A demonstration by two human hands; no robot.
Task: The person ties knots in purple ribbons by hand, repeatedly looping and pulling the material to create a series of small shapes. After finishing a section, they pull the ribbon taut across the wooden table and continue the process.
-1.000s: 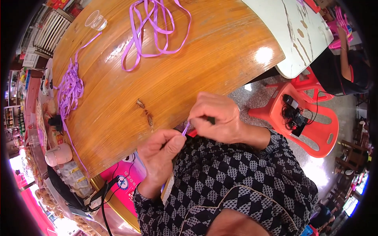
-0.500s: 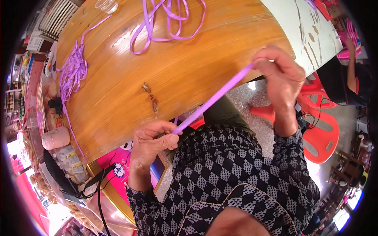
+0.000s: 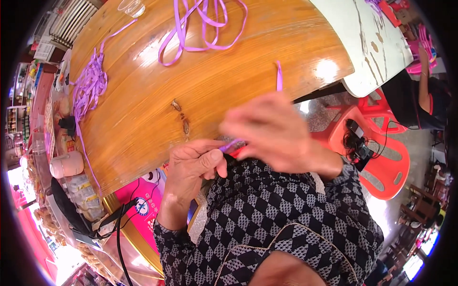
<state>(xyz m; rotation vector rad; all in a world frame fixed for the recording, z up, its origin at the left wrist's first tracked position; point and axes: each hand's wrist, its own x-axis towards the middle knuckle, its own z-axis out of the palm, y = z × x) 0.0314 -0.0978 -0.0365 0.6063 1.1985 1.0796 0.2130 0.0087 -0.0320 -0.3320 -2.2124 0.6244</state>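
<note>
My left hand (image 3: 193, 164) is closed, its thumb and fingers pinching a flat purple ribbon (image 3: 231, 145) just past the table's near edge, in front of my body. Close on its right is my right hand (image 3: 272, 131), smeared by motion, so the grip of its fingers does not show. The ribbon runs from the left fingertips toward the right fingers, which hide part of it. Beyond the right hand, a purple ribbon end (image 3: 279, 76) sticks up over the tabletop.
On the wooden table (image 3: 143, 109) lie loose purple loops (image 3: 205, 47) and a tangled purple heap (image 3: 90, 86). A clear cup (image 3: 131, 8) stands at the far edge. A red chair (image 3: 386, 167) with black cables is on the right, near another person (image 3: 420, 95). A pink box (image 3: 143, 205) sits lower left.
My right hand has swung left and down from the far right to beside my left hand. The ribbon, stretched taut between them before, is now short there, with its end sticking up behind.
</note>
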